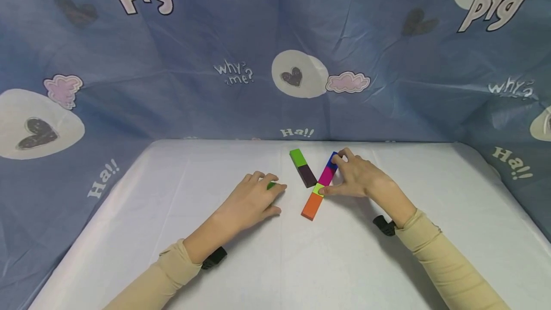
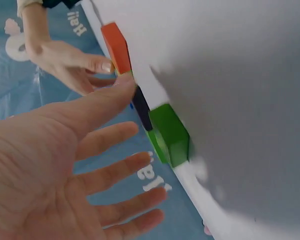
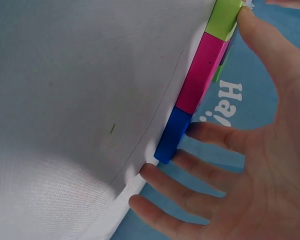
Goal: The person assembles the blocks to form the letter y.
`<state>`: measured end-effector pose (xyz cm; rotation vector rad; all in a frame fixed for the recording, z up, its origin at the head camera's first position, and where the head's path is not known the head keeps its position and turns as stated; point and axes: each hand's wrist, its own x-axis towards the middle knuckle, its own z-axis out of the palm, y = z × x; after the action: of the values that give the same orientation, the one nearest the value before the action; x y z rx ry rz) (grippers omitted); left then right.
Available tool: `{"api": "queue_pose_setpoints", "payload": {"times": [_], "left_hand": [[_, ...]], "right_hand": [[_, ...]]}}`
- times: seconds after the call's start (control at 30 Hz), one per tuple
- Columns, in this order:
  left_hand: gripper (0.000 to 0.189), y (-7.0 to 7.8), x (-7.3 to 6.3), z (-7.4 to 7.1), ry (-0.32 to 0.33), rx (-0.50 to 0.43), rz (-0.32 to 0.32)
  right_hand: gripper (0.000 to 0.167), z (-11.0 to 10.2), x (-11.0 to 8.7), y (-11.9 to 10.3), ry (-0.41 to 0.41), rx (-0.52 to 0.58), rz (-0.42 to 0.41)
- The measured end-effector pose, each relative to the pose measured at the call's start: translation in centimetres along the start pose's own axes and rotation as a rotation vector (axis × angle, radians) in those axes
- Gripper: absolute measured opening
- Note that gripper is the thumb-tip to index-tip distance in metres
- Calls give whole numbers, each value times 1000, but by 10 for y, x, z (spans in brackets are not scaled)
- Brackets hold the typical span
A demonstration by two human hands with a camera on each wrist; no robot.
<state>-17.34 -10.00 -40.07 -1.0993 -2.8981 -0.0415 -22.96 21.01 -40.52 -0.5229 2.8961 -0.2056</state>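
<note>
Four coloured blocks form a straight slanting row: orange (image 1: 312, 207), yellow-green (image 1: 317, 189), magenta (image 1: 326, 176) and blue (image 1: 331, 160). My right hand (image 1: 360, 176) is at the row's right side, thumb at the yellow-green block and forefinger at the blue one. Left of the row, a light green block (image 1: 298, 157) and a dark block (image 1: 307, 176) lie end to end, the dark one's near end close to the row. My left hand (image 1: 251, 201), fingers spread, is over a dark green block (image 2: 171, 135), mostly hidden beneath it in the head view.
A white cloth (image 1: 241, 271) covers the table. Behind it hangs a blue printed curtain (image 1: 241, 109) with hearts and lettering, which also runs along both sides. Black wrist devices (image 1: 384, 225) show under the forearms.
</note>
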Motion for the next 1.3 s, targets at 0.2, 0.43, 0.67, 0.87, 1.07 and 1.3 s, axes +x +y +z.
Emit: {"api": "queue_pose_setpoints", "payload": {"times": [0.2,0.43,0.67,0.87,1.07,1.3], "left_hand": [[60,-12,-3,-3,-100,-9,-44],[58,-16,-2,-3,-97,-13,-42],[59,-17,0,-1,-86,-16,-46],[61,-18,2,2,-81,-18,-41],[68,-13,5,3,-72,-1,-24],[65,4,1,-1,-23,38,62]], "right_hand": [[91,0,0,-1,-6,-5,2],[92,-1,-1,-1,-5,-3,10],[93,0,-1,-1,-3,2,11],[93,0,-1,-1,-5,-1,14],[92,0,-2,-1,-5,-1,13],[90,0,-2,-1,1,7,14]]}}
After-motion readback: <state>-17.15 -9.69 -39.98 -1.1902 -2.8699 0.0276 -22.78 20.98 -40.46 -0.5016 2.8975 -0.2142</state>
